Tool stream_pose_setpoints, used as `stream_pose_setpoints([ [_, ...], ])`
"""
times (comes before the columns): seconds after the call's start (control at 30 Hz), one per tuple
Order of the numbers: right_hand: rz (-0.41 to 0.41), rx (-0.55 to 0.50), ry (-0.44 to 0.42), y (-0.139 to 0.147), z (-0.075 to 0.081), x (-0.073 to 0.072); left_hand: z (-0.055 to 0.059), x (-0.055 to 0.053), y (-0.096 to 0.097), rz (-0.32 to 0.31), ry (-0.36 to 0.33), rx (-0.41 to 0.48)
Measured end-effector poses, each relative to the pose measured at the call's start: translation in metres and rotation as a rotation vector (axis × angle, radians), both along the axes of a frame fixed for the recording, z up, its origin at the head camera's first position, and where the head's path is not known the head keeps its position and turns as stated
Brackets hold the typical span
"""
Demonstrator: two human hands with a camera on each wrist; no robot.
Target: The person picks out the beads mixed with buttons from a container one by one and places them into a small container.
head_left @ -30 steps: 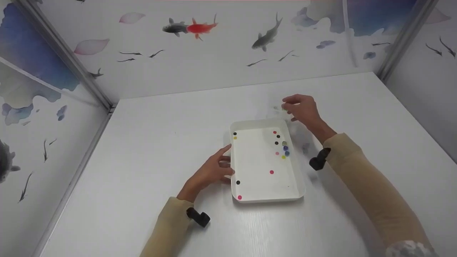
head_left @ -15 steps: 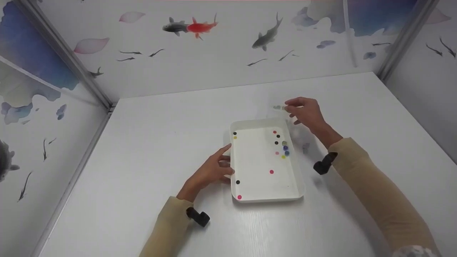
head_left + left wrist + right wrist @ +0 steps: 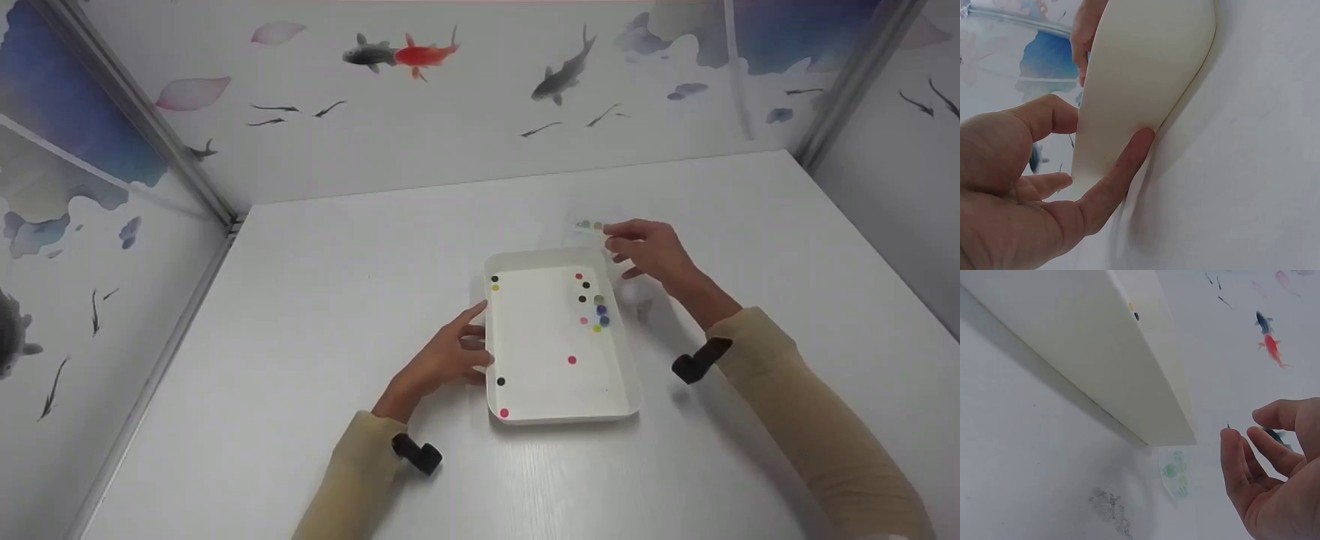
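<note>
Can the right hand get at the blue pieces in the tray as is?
Probably yes. The right hand holds nothing and is beside the tray; the blue pieces lie uncovered, with only the tray's side wall to clear.

The left sleeve (image 3: 349,469) is showing plain tan cloth, while the right sleeve (image 3: 817,420), also tan, is wrinkling softly in places. A blocky black left wrist camera (image 3: 416,454) is jutting from one, a black right wrist camera (image 3: 701,361) from the other.

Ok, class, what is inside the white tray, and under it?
Small round pieces, including black, yellow, blue and pink ones, lie inside the white tray. It covers the table beneath, so that part is hidden.
</note>
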State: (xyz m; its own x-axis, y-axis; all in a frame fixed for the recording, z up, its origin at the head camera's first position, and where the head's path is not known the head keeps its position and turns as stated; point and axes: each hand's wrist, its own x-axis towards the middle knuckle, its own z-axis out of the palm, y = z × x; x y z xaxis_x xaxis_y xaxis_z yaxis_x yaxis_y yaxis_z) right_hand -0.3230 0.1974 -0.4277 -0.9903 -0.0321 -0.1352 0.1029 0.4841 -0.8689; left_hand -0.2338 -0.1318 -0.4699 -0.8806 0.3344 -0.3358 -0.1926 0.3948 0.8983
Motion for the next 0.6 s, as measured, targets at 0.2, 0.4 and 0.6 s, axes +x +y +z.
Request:
stream_pose_setpoints([
  [0.2, 0.088, 0.051, -0.012, 0.006, -0.003, 0.011, 0.002, 0.001, 0.0, 0.008, -0.002, -0.014],
  [0.4, 0.211, 0.107, -0.08, 0.01, -0.008, 0.021, 0.001, 0.001, 0.0, 0.005, 0.002, -0.018],
  [0.6, 0.263, 0.103, -0.112, 0.015, -0.012, 0.029, 0.0, 0.001, 0.0, 0.006, 0.003, -0.024],
])
